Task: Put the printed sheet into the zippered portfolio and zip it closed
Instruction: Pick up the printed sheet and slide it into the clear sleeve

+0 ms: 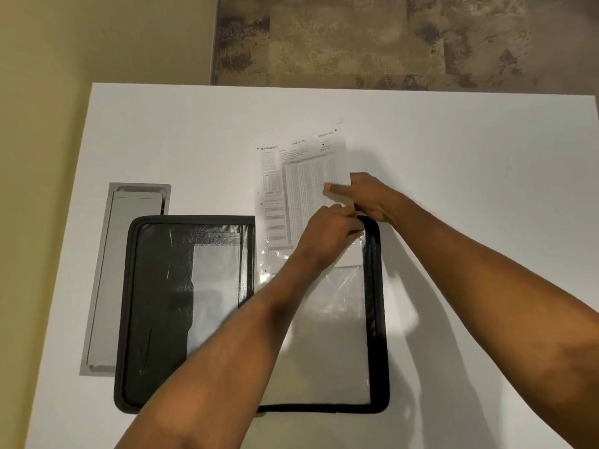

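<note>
The black zippered portfolio [152, 303] lies open flat on the white table, its left half dark and glossy, its right half holding a clear plastic sleeve [327, 335]. The printed sheet [301, 176], covered in small grids, sticks out past the portfolio's top edge with its lower end inside the sleeve's mouth. My left hand [327, 234] pinches the sleeve's upper edge near the top right corner. My right hand [366, 196] grips the sheet's right edge, thumb on top of the paper. Both forearms cross over the portfolio.
A grey rectangular cable hatch [129, 202] is set into the table [470, 157], partly under the portfolio's left side. Beyond the table's far edge are a patterned rug [389, 40] and beige floor [97, 37].
</note>
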### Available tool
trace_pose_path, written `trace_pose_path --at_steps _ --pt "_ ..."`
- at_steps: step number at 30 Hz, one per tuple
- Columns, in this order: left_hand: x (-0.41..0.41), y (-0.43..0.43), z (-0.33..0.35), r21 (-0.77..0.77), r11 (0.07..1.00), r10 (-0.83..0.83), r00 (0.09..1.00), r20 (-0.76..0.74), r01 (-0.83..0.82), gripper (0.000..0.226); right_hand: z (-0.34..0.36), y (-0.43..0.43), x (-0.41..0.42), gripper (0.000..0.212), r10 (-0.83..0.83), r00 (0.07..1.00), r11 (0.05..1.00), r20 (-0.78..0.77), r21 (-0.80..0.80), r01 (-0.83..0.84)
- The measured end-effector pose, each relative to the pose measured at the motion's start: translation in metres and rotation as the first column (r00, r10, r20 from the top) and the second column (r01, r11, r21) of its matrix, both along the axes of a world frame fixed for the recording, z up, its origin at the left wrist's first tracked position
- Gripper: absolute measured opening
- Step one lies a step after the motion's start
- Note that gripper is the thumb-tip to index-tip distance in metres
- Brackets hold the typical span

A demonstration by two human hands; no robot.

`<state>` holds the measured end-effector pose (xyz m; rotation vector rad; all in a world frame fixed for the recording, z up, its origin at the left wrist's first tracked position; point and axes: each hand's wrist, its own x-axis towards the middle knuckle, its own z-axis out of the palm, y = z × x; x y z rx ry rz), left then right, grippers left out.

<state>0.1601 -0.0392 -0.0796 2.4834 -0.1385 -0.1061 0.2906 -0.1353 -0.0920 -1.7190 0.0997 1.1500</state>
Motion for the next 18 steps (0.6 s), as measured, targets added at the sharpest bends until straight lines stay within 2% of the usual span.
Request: trace_pose_path --at_steps 3,4,5,6,9,12,14,16,18 --pt "0.001 0.001 0.001 0.03 0.999 -0.019 0.999 -0.038 0.02 0.022 0.004 -0.001 0.01 0.009 -0.128 0.987 0.992 0.094 0.008 0.128" --pt "0.002 0.002 0.002 0.029 0.999 -0.02 0.999 -0.043 0.021 0.022 0.004 -0.002 0.013 0.016 -0.123 0.986 0.992 0.11 0.003 0.123" --pt "0.002 0.002 0.002 0.026 1.0 -0.016 0.999 -0.045 0.017 0.022 0.005 -0.004 0.015 0.024 -0.099 0.989 0.995 0.11 -0.005 0.1" --pt "0.002 0.002 0.002 0.021 1.0 -0.01 0.999 -0.047 0.011 0.021 0.005 -0.007 0.017 0.024 -0.063 0.993 0.998 0.102 -0.016 0.065" --pt "0.003 0.003 0.002 0.015 1.0 0.014 0.998 -0.061 -0.013 0.021 0.008 -0.019 0.019 0.002 0.062 0.996 0.997 0.064 -0.047 -0.059" --pt "0.003 0.002 0.001 0.021 1.0 0.013 0.996 -0.083 -0.011 0.021 0.009 -0.031 0.018 0.014 0.199 0.98 0.974 -0.004 -0.111 -0.198" --pt "0.003 0.0 0.0 0.004 1.0 0.014 0.996 -0.088 -0.014 0.02 0.01 -0.032 0.02 0.012 0.254 0.966 0.958 -0.041 -0.124 -0.257" --pt "0.003 -0.001 0.001 -0.002 1.0 0.018 0.996 -0.083 -0.018 0.019 0.011 -0.025 0.023 0.018 0.183 0.983 0.978 -0.009 -0.102 -0.183" --pt "0.004 -0.002 0.001 0.002 1.0 0.022 0.996 -0.083 -0.022 0.02 0.009 -0.016 0.027 0.025 0.014 0.998 0.998 0.067 -0.07 -0.009"
